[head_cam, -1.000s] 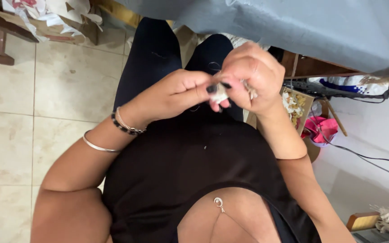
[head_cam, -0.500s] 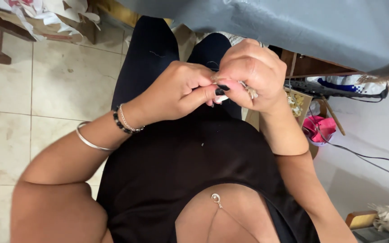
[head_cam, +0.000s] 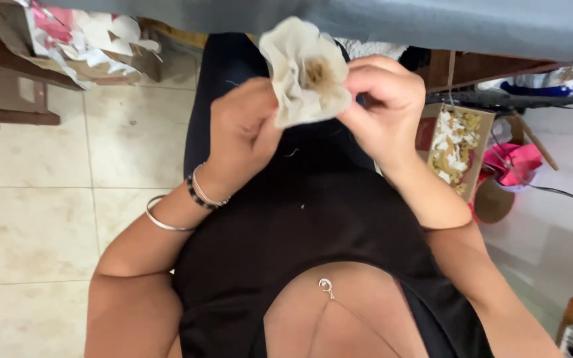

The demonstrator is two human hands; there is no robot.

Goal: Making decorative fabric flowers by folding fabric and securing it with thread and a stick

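I hold a cream-coloured ruffled flower (head_cam: 304, 71) made of paper or fabric, with a brownish tuft at its centre, up above my lap. My left hand (head_cam: 243, 129) pinches its lower left edge. My right hand (head_cam: 384, 106) grips its right side, fingers curled behind it. Bracelets and a bangle circle my left wrist (head_cam: 197, 192). I wear black clothing and sit with my legs under a grey-covered table edge (head_cam: 432, 23).
A cardboard box (head_cam: 455, 142) of pale scraps stands on the floor to the right, beside a pink bag (head_cam: 515, 162) and cables. A pile of paper scraps (head_cam: 87, 43) lies on a wooden piece at the upper left. Beige floor tiles (head_cam: 41, 219) spread left.
Earlier both hands were closed together around something small near my lap. Now they are raised and slightly apart, and the ruffled flower shows between them.
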